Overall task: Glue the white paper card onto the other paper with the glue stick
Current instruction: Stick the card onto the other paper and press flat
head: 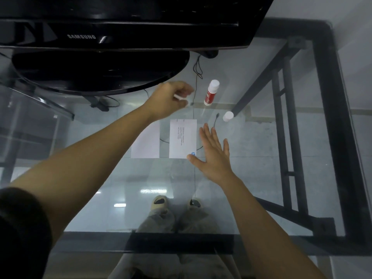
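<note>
A printed white card (182,138) lies flat on the glass table (261,178), with a plain white paper (146,141) just left of it. My right hand (214,156) is open and flat beside the card, its thumb tip touching the card's near right corner. My left hand (171,99) is raised beyond the papers, fingers pinched on a thin white piece (180,99); I cannot tell what it is. The red-and-white glue stick (211,93) is to the right of that hand. A separate white cap (228,116) stands further right.
A black monitor (120,23) with a wide oval base (96,71) fills the far side of the table. The black metal table frame (330,117) runs along the right and near edges. Cables, legs and shoes show through the glass.
</note>
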{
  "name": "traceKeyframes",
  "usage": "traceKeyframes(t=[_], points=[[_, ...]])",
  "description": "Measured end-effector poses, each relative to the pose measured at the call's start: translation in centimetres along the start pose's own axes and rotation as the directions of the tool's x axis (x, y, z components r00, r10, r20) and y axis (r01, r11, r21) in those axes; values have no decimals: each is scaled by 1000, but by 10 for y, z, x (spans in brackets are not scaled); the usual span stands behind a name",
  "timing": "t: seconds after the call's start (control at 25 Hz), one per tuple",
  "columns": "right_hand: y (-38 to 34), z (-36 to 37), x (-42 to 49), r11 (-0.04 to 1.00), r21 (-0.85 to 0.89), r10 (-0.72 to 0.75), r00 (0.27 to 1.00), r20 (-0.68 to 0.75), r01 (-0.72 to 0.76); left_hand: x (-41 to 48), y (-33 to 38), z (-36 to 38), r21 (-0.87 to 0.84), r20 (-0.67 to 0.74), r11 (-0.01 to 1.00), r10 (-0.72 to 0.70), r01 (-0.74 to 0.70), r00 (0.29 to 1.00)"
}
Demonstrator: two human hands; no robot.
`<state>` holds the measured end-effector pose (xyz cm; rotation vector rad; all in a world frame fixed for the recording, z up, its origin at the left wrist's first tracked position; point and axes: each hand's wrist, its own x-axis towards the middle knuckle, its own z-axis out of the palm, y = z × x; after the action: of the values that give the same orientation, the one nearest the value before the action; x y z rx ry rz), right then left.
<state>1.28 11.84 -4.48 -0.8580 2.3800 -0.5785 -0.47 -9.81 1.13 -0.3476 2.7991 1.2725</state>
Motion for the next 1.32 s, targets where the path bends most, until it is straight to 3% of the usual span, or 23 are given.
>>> traceKeyframes(t=[0.24,0.32,0.6,0.72,0.88,1.04,1.16,1.24,1.32], points=[[1,3,4,999,-26,18,1000,12,-18,-60,-21,14,357,113,928,-156,106,981],[1,3,5,999,-39,29,1000,6,-29,-60,-20,18,371,105,919,-186,135,977],[-3,1,5,998,-59,37,999,-24,-39,-69,-9,28,183,42,967,-187,177,981],[-7,0,4,999,-18,36,998,-52,-37,-78,-2,30,-26,-5,975,-222,222,975],[-11,0,3,999,25,38,995,-87,-36,-83,3,31,-449,-58,805,-459,388,887],[-16,-4,4,994,59,94,991,-92,-89,-83,5,32,-445,-154,815,-477,370,866],[-26,-7,-2,966,240,128,983,-129,-95,-83,3,30,-470,-152,802,-486,369,861],[-32,-11,-6,880,458,215,965,-150,-125,-83,5,29,-488,-133,788,-493,376,860],[-37,-17,-8,804,569,302,942,-144,-171,-85,5,27,-502,-110,780,-485,373,867]])
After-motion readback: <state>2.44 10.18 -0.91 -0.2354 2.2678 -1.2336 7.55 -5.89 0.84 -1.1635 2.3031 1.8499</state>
